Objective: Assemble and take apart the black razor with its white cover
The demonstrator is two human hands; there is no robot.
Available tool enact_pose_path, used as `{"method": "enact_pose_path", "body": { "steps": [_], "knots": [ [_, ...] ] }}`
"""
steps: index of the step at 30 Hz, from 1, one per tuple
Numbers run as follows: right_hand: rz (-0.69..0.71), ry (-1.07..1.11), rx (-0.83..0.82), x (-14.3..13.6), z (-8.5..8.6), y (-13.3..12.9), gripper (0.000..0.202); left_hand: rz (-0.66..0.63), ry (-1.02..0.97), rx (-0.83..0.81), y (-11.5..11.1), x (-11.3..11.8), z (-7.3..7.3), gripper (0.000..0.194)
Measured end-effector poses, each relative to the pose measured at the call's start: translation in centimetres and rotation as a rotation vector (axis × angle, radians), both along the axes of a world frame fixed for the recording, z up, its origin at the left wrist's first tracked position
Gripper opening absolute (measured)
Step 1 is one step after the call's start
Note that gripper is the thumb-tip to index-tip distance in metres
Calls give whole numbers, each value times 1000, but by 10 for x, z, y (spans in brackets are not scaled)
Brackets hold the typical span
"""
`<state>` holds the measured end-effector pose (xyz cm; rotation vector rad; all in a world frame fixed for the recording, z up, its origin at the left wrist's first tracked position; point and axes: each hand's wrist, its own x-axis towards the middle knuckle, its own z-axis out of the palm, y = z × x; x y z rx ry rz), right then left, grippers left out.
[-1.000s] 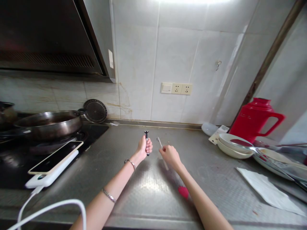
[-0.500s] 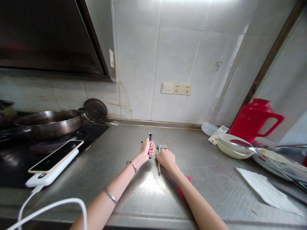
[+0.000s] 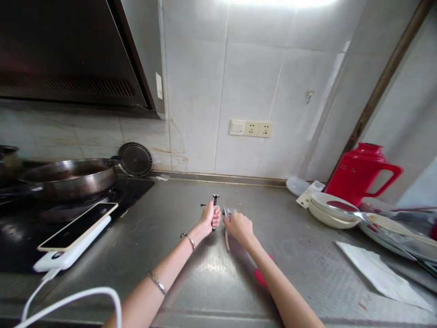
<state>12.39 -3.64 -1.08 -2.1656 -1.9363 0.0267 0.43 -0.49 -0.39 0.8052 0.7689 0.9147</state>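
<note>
My left hand (image 3: 210, 217) is closed around a T-shaped razor (image 3: 215, 200), held upright, its black handle passing through the fist and its small head pointing away from me. A small dark piece (image 3: 203, 205) shows beside the left thumb. Just to the right, my right hand (image 3: 239, 226) is curled low over the counter, its fingertips at a thin, pale grey, handle-like strip (image 3: 227, 238). A flat greyish piece (image 3: 231, 211) juts out beyond the knuckles; the hand hides most of it. Under my right forearm lies a red item (image 3: 261, 276), partly covered.
The metal counter (image 3: 177, 196) runs to the tiled wall. On the left are a steel pan (image 3: 73, 177), a phone (image 3: 78, 225) and a white power bank (image 3: 73, 250) with a cable. On the right stand a red thermos jug (image 3: 358, 173), stacked bowls (image 3: 331, 218) and a napkin (image 3: 378, 273).
The razor and left hand sit slightly lower in view. My right hand has shifted a little to the right, and both hands keep their closed shape.
</note>
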Motion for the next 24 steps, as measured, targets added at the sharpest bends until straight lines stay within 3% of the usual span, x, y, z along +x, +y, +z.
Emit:
{"method": "enact_pose_path", "body": {
  "steps": [3,6,10,15,24],
  "knots": [
    [32,30,70,23,17,12,31,-13,16,-17,1,1,-2,45],
    [162,73,117,51,25,31,25,-30,18,-19,1,2,-4,45],
    [354,121,107,75,6,55,21,-55,-8,-24,3,2,-7,46],
    [492,174,89,82,-22,68,20,-54,-25,-2,1,2,-6,45],
    [490,179,49,80,-21,66,18,-38,-21,-23,-3,3,0,45]
  ]
}}
